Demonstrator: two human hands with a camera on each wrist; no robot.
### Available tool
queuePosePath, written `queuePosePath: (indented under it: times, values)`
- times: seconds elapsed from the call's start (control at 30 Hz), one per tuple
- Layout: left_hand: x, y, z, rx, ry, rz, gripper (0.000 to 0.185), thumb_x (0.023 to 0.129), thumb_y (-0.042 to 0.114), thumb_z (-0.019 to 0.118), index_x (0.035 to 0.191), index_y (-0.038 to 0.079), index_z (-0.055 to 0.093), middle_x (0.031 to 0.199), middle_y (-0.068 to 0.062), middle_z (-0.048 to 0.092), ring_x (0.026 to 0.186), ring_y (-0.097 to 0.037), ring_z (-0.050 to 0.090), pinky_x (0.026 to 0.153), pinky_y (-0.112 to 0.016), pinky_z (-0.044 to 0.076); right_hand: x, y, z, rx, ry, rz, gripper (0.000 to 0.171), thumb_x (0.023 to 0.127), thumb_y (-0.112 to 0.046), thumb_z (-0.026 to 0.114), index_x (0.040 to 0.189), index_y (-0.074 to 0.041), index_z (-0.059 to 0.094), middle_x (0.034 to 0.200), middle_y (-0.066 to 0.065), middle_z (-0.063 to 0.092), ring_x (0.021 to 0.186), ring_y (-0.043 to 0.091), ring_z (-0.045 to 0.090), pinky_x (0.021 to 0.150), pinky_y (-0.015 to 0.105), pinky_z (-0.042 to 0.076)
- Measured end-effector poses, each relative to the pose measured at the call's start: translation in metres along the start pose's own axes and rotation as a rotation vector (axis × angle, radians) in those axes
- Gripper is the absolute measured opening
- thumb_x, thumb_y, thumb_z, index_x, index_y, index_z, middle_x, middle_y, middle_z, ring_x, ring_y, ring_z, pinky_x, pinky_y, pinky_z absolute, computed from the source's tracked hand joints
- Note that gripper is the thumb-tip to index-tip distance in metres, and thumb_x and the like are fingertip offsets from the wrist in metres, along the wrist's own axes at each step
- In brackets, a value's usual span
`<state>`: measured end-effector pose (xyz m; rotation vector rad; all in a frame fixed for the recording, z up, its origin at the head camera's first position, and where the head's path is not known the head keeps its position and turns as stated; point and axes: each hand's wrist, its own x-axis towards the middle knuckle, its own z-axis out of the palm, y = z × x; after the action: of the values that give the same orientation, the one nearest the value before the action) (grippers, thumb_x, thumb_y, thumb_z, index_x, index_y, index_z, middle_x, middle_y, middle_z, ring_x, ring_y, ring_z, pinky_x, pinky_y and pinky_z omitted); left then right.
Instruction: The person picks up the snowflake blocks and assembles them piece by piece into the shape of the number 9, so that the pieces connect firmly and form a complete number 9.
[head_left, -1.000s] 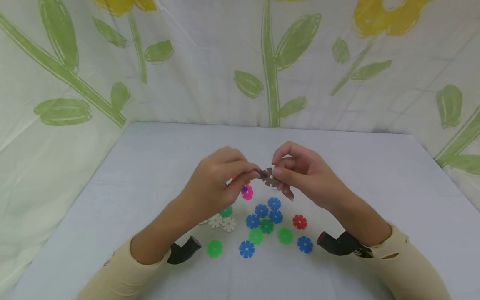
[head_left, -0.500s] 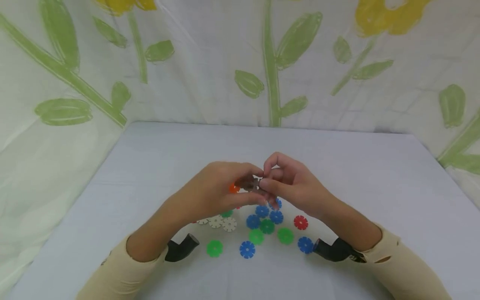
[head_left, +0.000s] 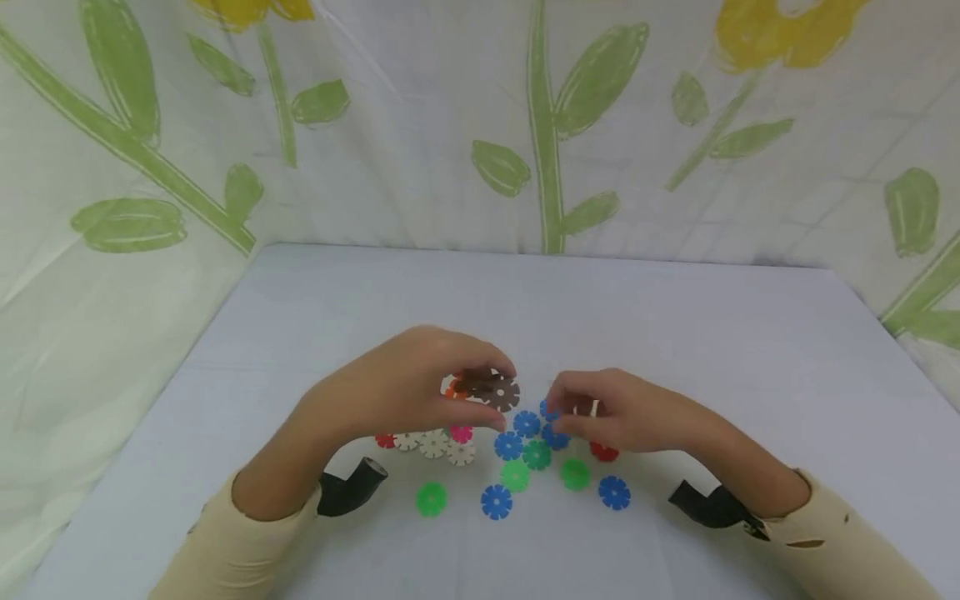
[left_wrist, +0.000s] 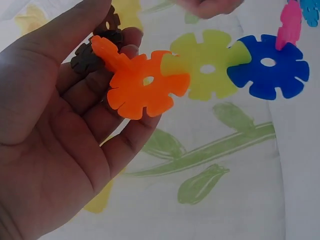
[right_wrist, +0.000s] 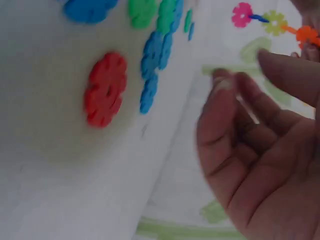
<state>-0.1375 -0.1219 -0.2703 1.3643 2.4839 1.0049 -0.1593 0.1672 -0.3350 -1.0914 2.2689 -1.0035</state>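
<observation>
Above table, left hand pinching disc chain, right hand loosely curled, holding nothing

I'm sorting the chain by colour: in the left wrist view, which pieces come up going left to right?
brown piece → orange piece → yellow-green piece → blue piece → pink piece
</observation>
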Motion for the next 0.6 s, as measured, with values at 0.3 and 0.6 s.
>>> queuePosePath:
  times: [0.3, 0.6]
  values:
    - [0.001, -0.001, 0.001, -0.003, -0.079, -0.05, 0.039, 0.085, 0.026, 0.083, 0.119, 0.013, 0.069, 0.103, 0.014, 0.069, 0.095, 0.003, 0.064, 0.085, -0.02, 0.052, -0.02, 0.012, 0.005, -0.374, -0.063, 0.323, 0.025, 0.082, -0.011, 0.083, 0.096, -0.021, 0.065, 0.084, -0.007, 0.052, 0.08, 0.013, 0.052, 0.069, 0.028, 0.049]
    - [0.003, 0.0, 0.003, -0.021, -0.06, -0.034, 0.035, 0.087, 0.027, 0.081, 0.117, 0.014, 0.068, 0.102, 0.014, 0.07, 0.093, 0.003, 0.065, 0.084, -0.021, 0.053, -0.025, 0.01, -0.004, -0.208, -0.128, 0.215, 0.02, 0.092, -0.017, 0.074, 0.09, -0.021, 0.054, 0.075, -0.008, 0.055, 0.069, 0.01, 0.053, 0.06, 0.027, 0.047]
